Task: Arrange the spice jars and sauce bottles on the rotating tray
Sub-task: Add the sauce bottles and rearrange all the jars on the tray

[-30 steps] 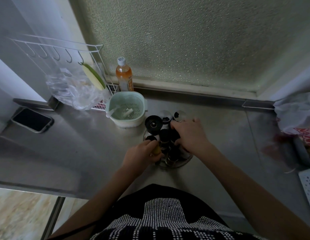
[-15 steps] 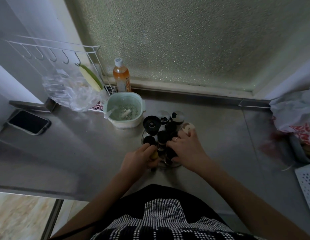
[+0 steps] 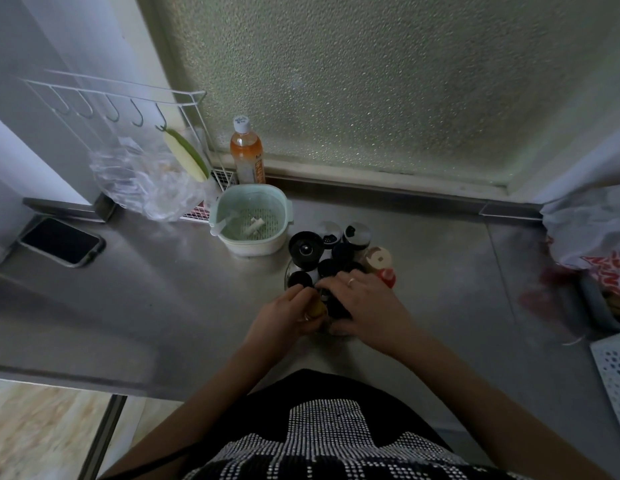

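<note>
Nearest the camera, the left hand [image 3: 284, 317] is curled around a small yellow-topped jar [image 3: 317, 307] at the near edge of the rotating tray [image 3: 287, 271], its fingers closed on the jar's side. Just beside it the right hand [image 3: 365, 303], a ring on 1 finger, lies over the near-right jars with fingers bent down among the black caps; whether it grips 1 of them or only steadies the cluster, I cannot tell. The tray itself sits on the steel surface [image 3: 440, 271] and is mostly hidden under its load. Beyond the hands I count about 8 uncovered tops packed close together: the large black grinder cap [image 3: 306, 249], roughly 4 smaller black caps, 2 silver shaker lids [image 3: 357, 233] at the far side, and a pale cream lid [image 3: 379, 258] with a red-capped bottle [image 3: 387, 277] touching it at the right edge. Judging by this, the arranging looks nearly done: no loose spice jar stands elsewhere on the surface, and what remains seems to be seating the yellow-topped jar and squaring up the near row. Farther back stand 1 mint-green strainer basket [image 3: 282, 206], 1 orange drink bottle [image 3: 248, 157] against the window ledge, 1 phone [image 3: 61, 240] far left, and a wire rack [image 3: 111, 95] with 5 hooks.
</note>
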The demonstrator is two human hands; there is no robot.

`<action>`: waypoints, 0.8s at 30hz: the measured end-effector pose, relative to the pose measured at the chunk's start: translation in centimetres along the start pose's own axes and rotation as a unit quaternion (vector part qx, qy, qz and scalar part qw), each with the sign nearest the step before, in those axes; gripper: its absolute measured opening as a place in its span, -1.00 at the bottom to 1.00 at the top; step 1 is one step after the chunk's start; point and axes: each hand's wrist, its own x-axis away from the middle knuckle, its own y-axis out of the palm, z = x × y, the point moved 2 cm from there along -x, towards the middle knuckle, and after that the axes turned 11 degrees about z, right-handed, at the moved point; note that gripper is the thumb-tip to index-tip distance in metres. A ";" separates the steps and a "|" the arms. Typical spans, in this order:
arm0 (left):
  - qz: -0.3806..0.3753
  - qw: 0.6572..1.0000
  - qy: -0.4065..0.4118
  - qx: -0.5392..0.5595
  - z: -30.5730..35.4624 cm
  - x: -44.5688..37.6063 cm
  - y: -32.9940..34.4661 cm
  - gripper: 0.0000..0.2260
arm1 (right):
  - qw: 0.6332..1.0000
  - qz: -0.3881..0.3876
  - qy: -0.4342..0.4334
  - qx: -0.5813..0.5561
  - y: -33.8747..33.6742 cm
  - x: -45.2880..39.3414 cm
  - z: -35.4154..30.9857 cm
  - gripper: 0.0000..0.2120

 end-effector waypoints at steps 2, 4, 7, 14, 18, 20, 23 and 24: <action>-0.011 0.999 0.002 0.030 0.6 -0.1 0.2 -0.68 | 0.997 -0.027 0.025 -0.061 0.7 0.7 -0.9 -0.37; -0.028 0.998 0.003 0.057 1.0 0.0 0.2 -0.68 | 0.986 -0.027 0.090 -0.137 1.4 1.2 -1.4 -0.41; -0.033 0.997 -0.040 0.049 0.5 0.5 0.1 -0.56 | 0.962 0.038 0.137 -0.233 1.7 2.4 -1.1 -0.53; 0.039 0.991 -0.131 -0.008 -2.7 -0.8 0.3 -0.51 | 0.928 0.183 0.229 -0.230 0.7 5.5 1.2 -0.62; 0.013 0.989 -0.144 -0.006 -2.1 -2.3 1.0 -0.52 | 0.920 0.219 0.237 -0.223 1.0 6.4 2.1 -0.63; 0.004 0.990 -0.137 -0.024 -1.9 -2.3 0.9 -0.55 | 0.919 0.220 0.240 -0.223 1.3 6.5 2.4 -0.64; 0.003 0.994 -0.112 -0.016 -1.3 -1.7 0.7 -0.57 | 0.919 0.215 0.251 -0.216 2.0 6.6 2.5 -0.63; -0.004 0.994 -0.111 0.000 -1.0 -1.6 0.8 -0.58 | 0.917 0.218 0.257 -0.214 2.2 6.5 2.6 -0.61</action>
